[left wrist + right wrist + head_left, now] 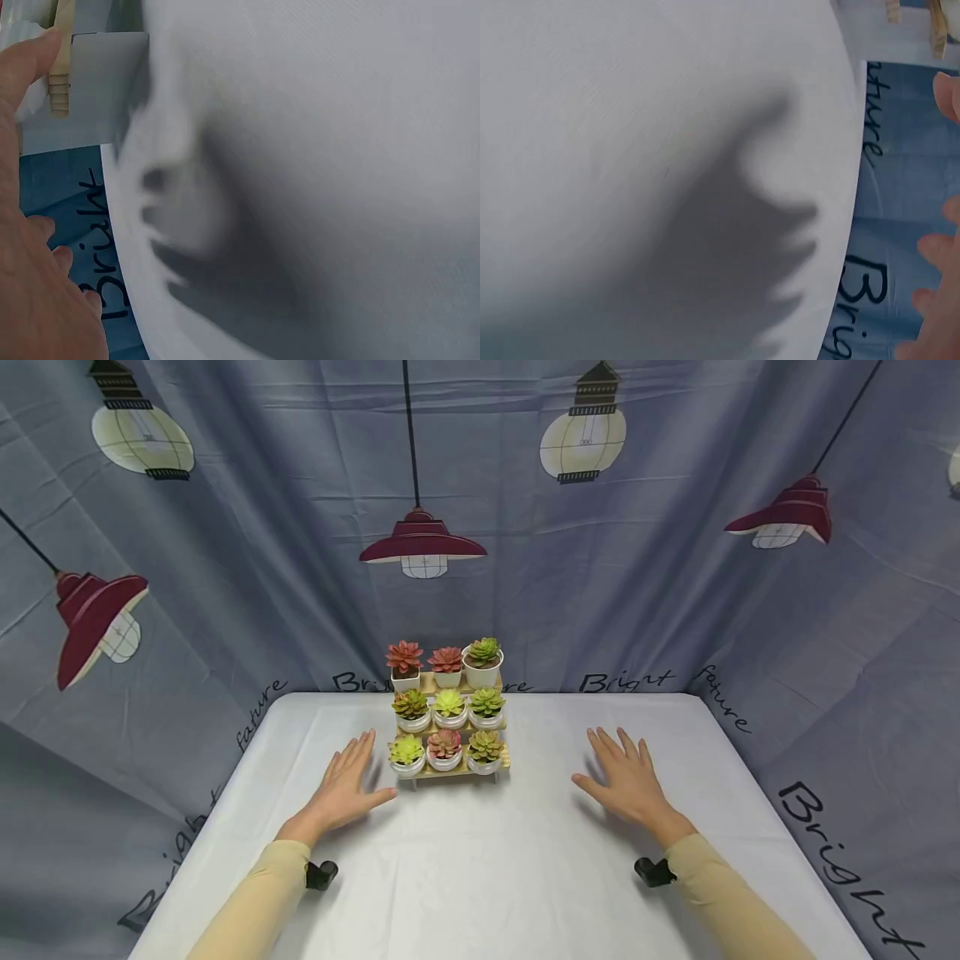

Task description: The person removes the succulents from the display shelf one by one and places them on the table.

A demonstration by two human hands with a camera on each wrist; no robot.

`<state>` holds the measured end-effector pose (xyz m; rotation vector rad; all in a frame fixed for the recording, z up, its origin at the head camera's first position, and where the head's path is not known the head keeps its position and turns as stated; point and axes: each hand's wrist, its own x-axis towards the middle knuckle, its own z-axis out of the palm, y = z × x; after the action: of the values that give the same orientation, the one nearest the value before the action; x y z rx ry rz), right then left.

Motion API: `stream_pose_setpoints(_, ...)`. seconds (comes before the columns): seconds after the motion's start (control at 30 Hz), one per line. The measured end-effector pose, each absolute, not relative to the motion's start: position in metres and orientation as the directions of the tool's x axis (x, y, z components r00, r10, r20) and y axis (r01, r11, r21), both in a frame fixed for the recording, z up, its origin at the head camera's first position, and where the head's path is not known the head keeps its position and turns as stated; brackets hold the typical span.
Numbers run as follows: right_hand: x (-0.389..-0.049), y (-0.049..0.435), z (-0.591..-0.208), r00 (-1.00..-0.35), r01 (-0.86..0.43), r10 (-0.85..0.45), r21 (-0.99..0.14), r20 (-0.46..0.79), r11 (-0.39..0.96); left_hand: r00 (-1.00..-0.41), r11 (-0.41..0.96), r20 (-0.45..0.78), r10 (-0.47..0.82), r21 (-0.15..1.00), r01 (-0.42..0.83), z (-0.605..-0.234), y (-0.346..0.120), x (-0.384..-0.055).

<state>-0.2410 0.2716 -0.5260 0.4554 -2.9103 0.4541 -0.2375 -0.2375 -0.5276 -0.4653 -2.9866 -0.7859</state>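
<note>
A small three-tier stand (457, 772) with pale wooden shelves rises near the table's back edge, bearing three potted succulents per shelf. Red succulents (404, 657) and a green one (482, 652) top it; the middle row holds green and yellow-green plants (450, 702). On the lowest shelf, a reddish succulent (444, 744) sits between two greenish ones. My left hand (341, 793) is held over the table just left of the stand, fingers straight, thumb out, holding nothing. Farther off on the right, my right hand (626, 785) is spread likewise and holds nothing. Both cast shadows on the cloth.
A white cloth covers the table (480, 877). Behind and along both sides hangs a grey-blue curtain (495, 602) printed with lamps and lettering. Each wrist carries a black camera mount, one at the left (322, 875) and one at the right (655, 872).
</note>
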Motion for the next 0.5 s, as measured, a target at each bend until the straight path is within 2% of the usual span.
stream_pose_setpoints(0.23,-0.244,0.251,-0.525,-0.926,-0.369,-0.312,-0.339,0.210,0.865,-0.960,0.736,0.049,0.275,0.631,0.243,-0.527,-0.228,-0.243)
stream_pose_setpoints(0.5,-0.242,0.222,-0.522,-0.944,-0.330,-0.298,-0.482,0.144,0.812,-0.960,0.577,-0.014,0.281,0.802,0.157,-0.528,-0.220,-0.248)
